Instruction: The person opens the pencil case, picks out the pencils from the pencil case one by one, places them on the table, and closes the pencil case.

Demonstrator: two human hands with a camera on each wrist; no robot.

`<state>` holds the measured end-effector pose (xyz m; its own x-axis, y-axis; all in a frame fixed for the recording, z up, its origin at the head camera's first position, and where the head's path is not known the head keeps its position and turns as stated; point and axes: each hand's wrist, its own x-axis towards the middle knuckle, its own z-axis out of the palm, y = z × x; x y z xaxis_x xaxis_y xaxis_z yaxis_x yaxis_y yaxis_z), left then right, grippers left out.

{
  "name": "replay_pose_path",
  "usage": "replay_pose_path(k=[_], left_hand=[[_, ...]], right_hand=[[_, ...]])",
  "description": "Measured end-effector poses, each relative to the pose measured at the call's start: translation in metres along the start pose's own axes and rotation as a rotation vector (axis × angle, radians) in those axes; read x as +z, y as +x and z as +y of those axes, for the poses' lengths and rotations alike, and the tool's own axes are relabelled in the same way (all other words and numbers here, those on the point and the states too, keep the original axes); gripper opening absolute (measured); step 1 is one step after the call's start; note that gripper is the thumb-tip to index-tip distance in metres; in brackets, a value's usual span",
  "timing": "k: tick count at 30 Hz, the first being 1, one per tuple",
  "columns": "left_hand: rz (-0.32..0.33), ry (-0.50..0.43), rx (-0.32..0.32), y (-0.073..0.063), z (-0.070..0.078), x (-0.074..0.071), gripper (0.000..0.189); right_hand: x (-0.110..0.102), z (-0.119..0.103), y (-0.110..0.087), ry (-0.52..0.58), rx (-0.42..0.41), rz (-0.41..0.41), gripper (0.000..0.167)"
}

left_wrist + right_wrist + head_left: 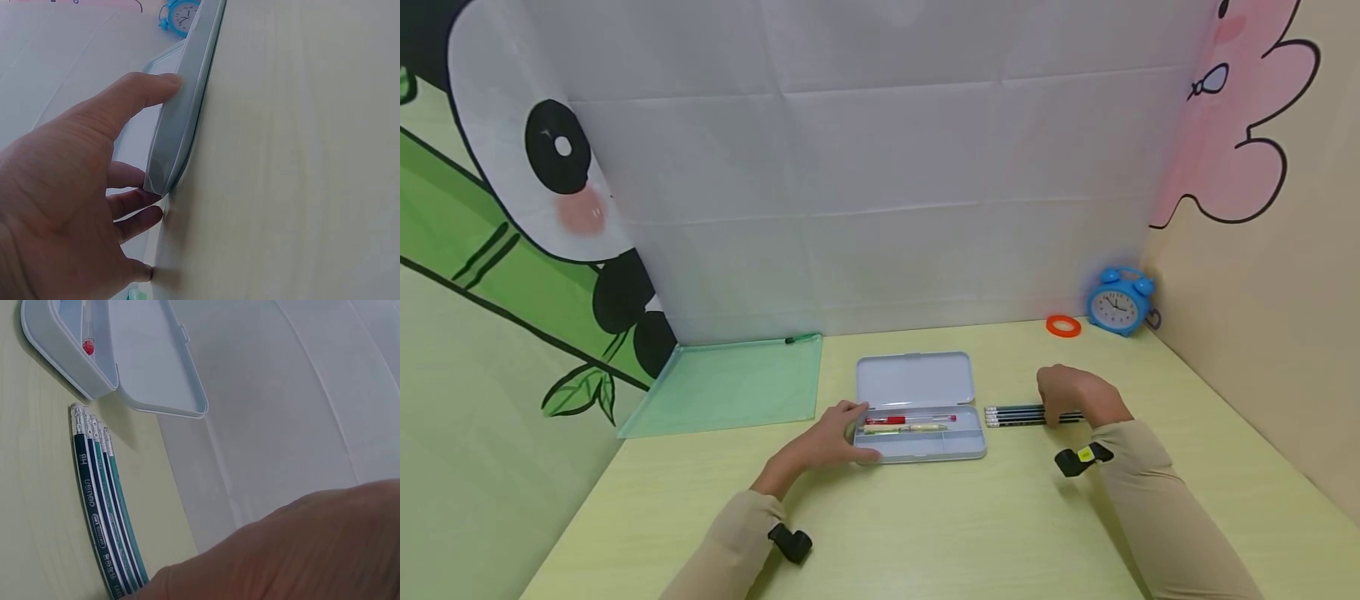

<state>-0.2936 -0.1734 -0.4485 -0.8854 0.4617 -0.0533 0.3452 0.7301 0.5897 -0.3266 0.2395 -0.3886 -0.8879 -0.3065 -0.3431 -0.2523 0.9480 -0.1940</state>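
Note:
A pale grey-blue pencil case [914, 379] lies on the table with its lid folded back. Inside its back compartment are a red-and-clear pen [895, 419] and a yellowish pen [917, 428]. My left hand [827, 440] holds the case's left end, with the thumb on the front wall and the fingers spread around the end and behind it. Just right of the case, several dark green and striped pencils [1015, 416] lie side by side, eraser ends toward it. My right hand [1075, 395] grips these pencils near their far end from above; its fingertips are mostly hidden.
A translucent green zip folder [737, 383] lies at the back left of the table. At the back right stand a blue alarm clock [1116, 304] and an orange-red tape ring [1063, 326]. A white sheet [887, 167] hangs along the rear edge, and a wall rises on the right.

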Motion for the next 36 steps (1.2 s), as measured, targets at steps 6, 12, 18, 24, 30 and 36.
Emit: replay_pose_path(k=[6,12,18,24,30,36], left_hand=[[0.004,-0.003,0.004,-0.001,-0.001,-0.001,0.098],[-0.003,-0.007,0.005,-0.002,-0.003,-0.001,0.099],[0.0,-0.003,0.012,-0.002,-0.003,-0.001,0.099],[0.001,-0.007,0.01,-0.002,-0.002,-0.001,0.099],[0.008,-0.014,0.008,-0.003,0.0,-0.002,0.098],[0.024,-0.05,0.005,-0.003,0.002,-0.003,0.098]], right_hand=[[0.001,-0.005,-0.003,0.065,-0.061,0.022,0.009],[0.004,-0.011,0.007,0.123,-0.181,0.098,0.005],[0.005,-0.018,0.013,0.171,-0.249,0.204,0.005],[0.007,-0.024,0.013,0.194,-0.295,0.275,0.005],[0.011,-0.029,0.019,0.208,-0.328,0.33,0.011],[0.018,-0.038,0.025,0.31,-0.288,0.378,0.023]])
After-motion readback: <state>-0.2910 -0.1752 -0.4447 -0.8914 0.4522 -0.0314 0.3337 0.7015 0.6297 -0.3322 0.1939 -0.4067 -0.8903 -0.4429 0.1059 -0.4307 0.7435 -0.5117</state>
